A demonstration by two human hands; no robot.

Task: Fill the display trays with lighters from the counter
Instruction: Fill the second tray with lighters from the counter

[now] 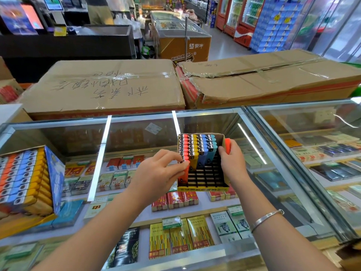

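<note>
The display tray [203, 187] is about half full. The left hand [162, 173] pinches a red lighter [184, 173] into its slot; the right hand [232, 163] holds an orange lighter [227, 145].

1. Glass-topped display counter [195, 257] with metal edging runs across the front, packs of cigarettes [183, 237] lined up on the shelves inside.
2. Right behind it, two big taped cardboard boxes: the left box [101, 85] has handwriting on top, the right box [273, 79] is torn along one edge.
3. Further back, a chest freezer [181, 36] with an orange-brown front.
4. Red drink fridges [244, 18] stand along the far right, beside a stack of blue cartons [277, 26].
5. Dark checkout desk [66, 45] at the back left.
6. Pale, shiny floor [224, 47].
</note>
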